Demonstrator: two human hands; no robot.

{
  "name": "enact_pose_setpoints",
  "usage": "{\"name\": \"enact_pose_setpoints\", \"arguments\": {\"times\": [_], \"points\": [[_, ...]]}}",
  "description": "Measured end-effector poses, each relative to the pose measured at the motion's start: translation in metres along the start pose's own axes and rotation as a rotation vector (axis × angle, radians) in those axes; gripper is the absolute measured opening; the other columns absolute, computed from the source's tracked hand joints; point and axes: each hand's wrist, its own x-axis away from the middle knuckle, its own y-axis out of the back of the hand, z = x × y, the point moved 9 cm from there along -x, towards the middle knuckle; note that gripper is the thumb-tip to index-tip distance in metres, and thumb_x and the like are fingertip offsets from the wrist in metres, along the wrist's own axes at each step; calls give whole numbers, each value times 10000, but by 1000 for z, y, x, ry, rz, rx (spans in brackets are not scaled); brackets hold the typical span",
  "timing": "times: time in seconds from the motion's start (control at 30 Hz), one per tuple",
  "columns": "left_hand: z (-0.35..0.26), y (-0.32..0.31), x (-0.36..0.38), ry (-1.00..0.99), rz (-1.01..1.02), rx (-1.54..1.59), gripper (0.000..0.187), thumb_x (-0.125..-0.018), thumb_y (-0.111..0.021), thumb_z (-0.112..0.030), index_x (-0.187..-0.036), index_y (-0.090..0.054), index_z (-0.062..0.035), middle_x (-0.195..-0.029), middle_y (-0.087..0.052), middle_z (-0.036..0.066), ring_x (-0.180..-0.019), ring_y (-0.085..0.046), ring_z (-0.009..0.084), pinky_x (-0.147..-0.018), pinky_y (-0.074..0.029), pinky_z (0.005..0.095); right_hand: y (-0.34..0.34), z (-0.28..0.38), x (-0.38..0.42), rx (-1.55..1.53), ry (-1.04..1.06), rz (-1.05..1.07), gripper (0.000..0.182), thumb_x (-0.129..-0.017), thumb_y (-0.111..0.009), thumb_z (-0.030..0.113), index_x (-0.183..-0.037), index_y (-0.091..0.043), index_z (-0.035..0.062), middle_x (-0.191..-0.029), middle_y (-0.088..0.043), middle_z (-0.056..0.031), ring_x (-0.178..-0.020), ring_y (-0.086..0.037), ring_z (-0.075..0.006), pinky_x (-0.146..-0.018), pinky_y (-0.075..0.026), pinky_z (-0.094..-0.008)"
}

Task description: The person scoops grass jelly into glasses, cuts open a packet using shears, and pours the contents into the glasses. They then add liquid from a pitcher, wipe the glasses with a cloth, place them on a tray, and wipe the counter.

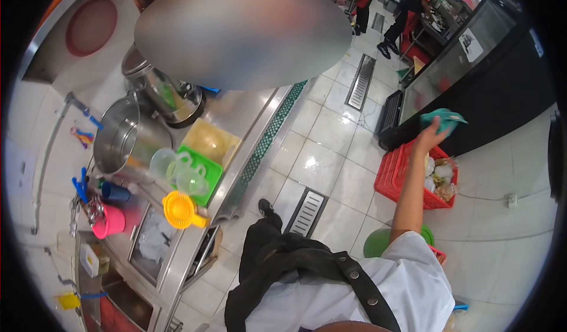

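Observation:
My right hand [436, 136] is stretched out at the right, its fingers closed on a teal cloth [444, 121]. The cloth is bunched in front of the lower part of a black fridge [496, 75]. Below the hand and forearm stands a red crate [394, 175] holding several plastic bags [443, 172] with things in them. My left hand does not show in the view.
At the left, a steel counter [236, 104] bears a steel pot [121, 137], a green tray [208, 197], a yellow juicer [180, 210] and a pink container [108, 221]. A green bin [377, 243] stands by my right arm. Two people stand at the back. A blurred patch hides the top centre.

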Motion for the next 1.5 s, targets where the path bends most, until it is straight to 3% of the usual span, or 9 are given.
{"name": "enact_pose_setpoints", "arguments": {"times": [0.3,0.5,0.63,0.73,0.8,0.9,0.97,1.2,1.5], "points": [[-270,26,-151,-228,23,261,554,-924,-652,-240,-1401,-487,-11,-1225,-652,175,-1129,-609,219,-960,-485,374,-178,107,-73,331,534,54,717,-904,-711,214,-1466,-370,-73,-1472,-427,-266,-1392,-403,-340,-1151,-300,-411],[-387,12,-167,-273,-16,419,544,-917,-662,-214,-1389,-492,-3,-1224,-653,178,-1130,-609,219,-961,-488,375,-389,12,-25,397,615,299,748,-856,-733,190,-1471,-374,-39,-1455,-424,-285,-1403,-335,-442,-1178,-230,-484],[-391,-34,-173,-196,-66,461,538,-913,-669,-197,-1382,-496,3,-1223,-653,180,-1131,-609,220,-961,-489,376,-578,-116,68,404,730,910,756,-796,-768,182,-1450,-420,24,-1459,-461,-207,-1376,-388,-408,-1146,-295,-510],[-388,-78,-171,-120,-116,484,534,-910,-673,-185,-1376,-499,7,-1222,-653,181,-1132,-609,220,-961,-491,377,-649,-221,178,944,686,2024,633,-872,-695,415,-1415,-519,141,-1478,-484,-130,-1396,-399,-378,-1100,-365,-556],[-394,-102,-162,-87,-147,518,531,-907,-677,-176,-1372,-501,10,-1221,-653,182,-1132,-609,220,-962,-492,377,-706,-305,205,745,479,2182,601,-901,-659,446,-1396,-537,128,-1491,-461,-166,-1411,-387,-367,-1092,-370,-568],[-409,-134,-145,-59,-199,600,527,-904,-682,-164,-1367,-503,14,-1221,-653,184,-1132,-609,220,-962,-493,378,-781,-338,218,268,520,1771,597,-944,-595,454,-1434,-497,129,-1510,-422,-208,-1411,-378,-396,-1086,-372,-568],[-420,-152,-134,-61,-241,655,524,-902,-685,-155,-1363,-505,17,-1220,-653,185,-1133,-609,221,-962,-494,379,-817,-353,234,296,781,1669,586,-969,-558,432,-1453,-465,116,-1524,-389,-232,-1415,-362,-417,-1088,-373,-558],[-434,-209,-97,-91,-352,832,515,-894,-697,-126,-1350,-512,26,-1218,-653,189,-1134,-609,221,-963,-497,380,-807,-352,302,622,786,1569,654,-999,-430,444,-1489,-391,12,-1572,-321,-234,-1473,-270,-388,-1184,-220,-522],[-458,-244,-100,-238,-406,1008,501,-873,-714,-54,-1326,-520,37,-1246,-641,186,-1136,-609,230,-972,-498,383,-667,-189,425,90,939,1950,658,-943,-555,350,-1449,-409,-45,-1565,-311,-250,-1476,-269,-373,-1187,-227,-534]]}}
